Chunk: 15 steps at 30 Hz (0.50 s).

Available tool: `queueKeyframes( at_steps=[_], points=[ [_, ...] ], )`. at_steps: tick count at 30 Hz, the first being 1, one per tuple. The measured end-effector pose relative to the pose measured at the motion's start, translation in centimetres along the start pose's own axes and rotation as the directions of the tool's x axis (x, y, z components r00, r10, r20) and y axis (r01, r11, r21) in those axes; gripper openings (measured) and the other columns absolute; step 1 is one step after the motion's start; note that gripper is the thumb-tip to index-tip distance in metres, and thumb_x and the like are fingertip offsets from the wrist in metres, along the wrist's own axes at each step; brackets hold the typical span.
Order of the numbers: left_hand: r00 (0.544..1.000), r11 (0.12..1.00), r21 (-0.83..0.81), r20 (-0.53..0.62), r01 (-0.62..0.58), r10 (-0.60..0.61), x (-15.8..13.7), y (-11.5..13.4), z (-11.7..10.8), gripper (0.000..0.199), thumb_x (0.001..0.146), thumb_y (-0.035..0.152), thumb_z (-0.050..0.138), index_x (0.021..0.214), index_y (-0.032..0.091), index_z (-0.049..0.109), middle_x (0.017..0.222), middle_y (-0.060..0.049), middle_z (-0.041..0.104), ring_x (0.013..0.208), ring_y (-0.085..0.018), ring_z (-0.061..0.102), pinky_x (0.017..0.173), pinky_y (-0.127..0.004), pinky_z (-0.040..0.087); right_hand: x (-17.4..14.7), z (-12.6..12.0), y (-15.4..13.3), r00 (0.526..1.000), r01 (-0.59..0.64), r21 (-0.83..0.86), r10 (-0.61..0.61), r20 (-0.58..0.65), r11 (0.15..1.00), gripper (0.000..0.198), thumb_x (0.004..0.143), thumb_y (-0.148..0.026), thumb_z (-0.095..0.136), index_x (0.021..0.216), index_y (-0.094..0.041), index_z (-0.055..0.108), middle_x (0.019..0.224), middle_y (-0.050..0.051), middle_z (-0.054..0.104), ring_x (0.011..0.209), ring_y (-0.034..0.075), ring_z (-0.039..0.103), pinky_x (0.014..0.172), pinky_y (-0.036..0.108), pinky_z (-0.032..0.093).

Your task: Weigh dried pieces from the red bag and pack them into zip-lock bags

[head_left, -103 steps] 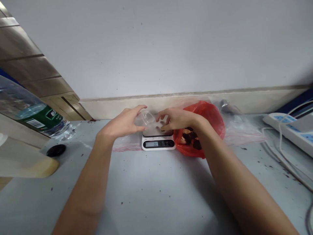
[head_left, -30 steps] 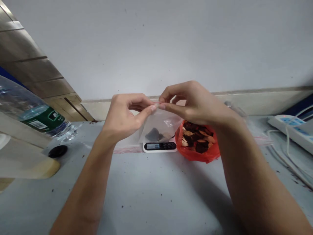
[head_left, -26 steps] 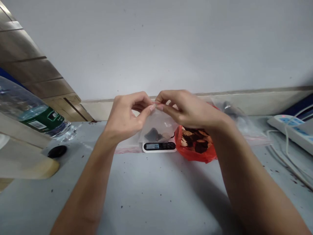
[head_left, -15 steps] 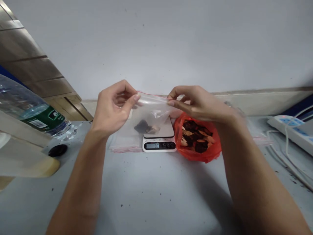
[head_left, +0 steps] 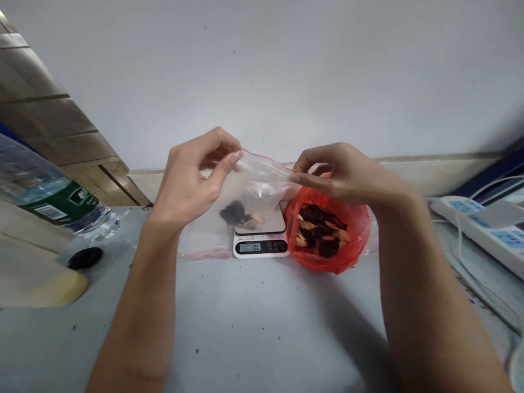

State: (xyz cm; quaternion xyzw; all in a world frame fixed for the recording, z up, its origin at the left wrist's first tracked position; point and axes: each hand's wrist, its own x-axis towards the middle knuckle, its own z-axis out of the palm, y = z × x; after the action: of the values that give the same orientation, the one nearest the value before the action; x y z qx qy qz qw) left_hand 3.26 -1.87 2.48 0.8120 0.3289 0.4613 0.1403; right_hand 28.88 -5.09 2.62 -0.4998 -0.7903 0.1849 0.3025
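Observation:
Between my two hands hangs a clear zip-lock bag (head_left: pixel 266 174) with a red line along its top edge. My left hand (head_left: pixel 196 169) pinches its upper left corner; my right hand (head_left: pixel 333 169) pinches the upper right. Dark and light brown pieces lie at the bottom of the bag. Behind and below it stands a small white digital scale (head_left: pixel 262 245), its display reading 0.0. A red plastic bag (head_left: pixel 335 265) sits open beside the scale, under my right hand, holding dried dark and tan chunks (head_left: pixel 321 229).
Flat clear bags (head_left: pixel 204 243) lie left of the scale. At the left are a water bottle with a green label (head_left: pixel 61 204), a translucent container (head_left: pixel 36 278) and a black cap (head_left: pixel 84 257). A white power strip (head_left: pixel 487 224) with cables lies at the right, against the wall.
The right end of the zip-lock bag's top edge now sits lower than its left end, and the edge is stretched wider between my hands. The camera view has shifted slightly.

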Motion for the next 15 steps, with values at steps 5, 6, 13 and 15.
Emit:
queueKeyframes(
  at_steps=[5,6,13,15],
  points=[
    [0.972,0.983,0.07,0.178,-0.17,0.156,0.5,1.5,1.7,0.014,0.097,0.029,0.064,0.091,0.028,0.077,0.098,-0.002,0.077,0.093,-0.022,0.072,0.091,-0.036,0.058,-0.3,-0.2,-0.7,0.984,0.015,0.121,-0.037,0.177,0.993,0.028,0.082,-0.043,0.075,0.103,-0.024,0.074,0.104,0.006,0.079,0.089,0.024,0.073,0.079,0.036,0.059],
    [0.967,0.978,0.072,0.179,-0.198,0.183,0.5,1.8,2.2,0.015,0.098,0.029,0.065,0.09,0.028,0.077,0.099,-0.002,0.077,0.094,-0.022,0.071,0.093,-0.037,0.058,-0.2,-0.1,-0.6,0.971,0.01,0.093,-0.032,0.235,0.996,0.026,0.083,-0.041,0.075,0.1,-0.023,0.074,0.097,0.005,0.079,0.083,0.022,0.072,0.074,0.035,0.058],
    [0.933,0.938,0.22,-0.183,-0.268,0.31,0.1,4.3,4.9,0.01,0.099,0.018,0.067,0.102,0.026,0.072,0.109,-0.004,0.072,0.11,-0.024,0.068,0.102,-0.042,0.054,-0.6,-0.9,0.5,0.975,0.008,0.19,-0.05,0.218,0.982,0.016,0.092,-0.031,0.063,0.085,-0.02,0.073,0.088,0.004,0.08,0.082,0.02,0.074,0.076,0.032,0.06],
    [0.911,0.923,0.219,-0.201,-0.316,0.359,-0.1,4.9,5.4,0.015,0.101,0.015,0.062,0.106,0.025,0.071,0.105,-0.004,0.074,0.102,-0.021,0.069,0.097,-0.039,0.056,-1.8,-2.7,1.0,0.992,-0.034,0.256,0.001,0.13,0.966,0.02,0.093,-0.028,0.062,0.103,-0.021,0.078,0.101,0.005,0.083,0.092,0.022,0.077,0.085,0.036,0.062]
  ],
)
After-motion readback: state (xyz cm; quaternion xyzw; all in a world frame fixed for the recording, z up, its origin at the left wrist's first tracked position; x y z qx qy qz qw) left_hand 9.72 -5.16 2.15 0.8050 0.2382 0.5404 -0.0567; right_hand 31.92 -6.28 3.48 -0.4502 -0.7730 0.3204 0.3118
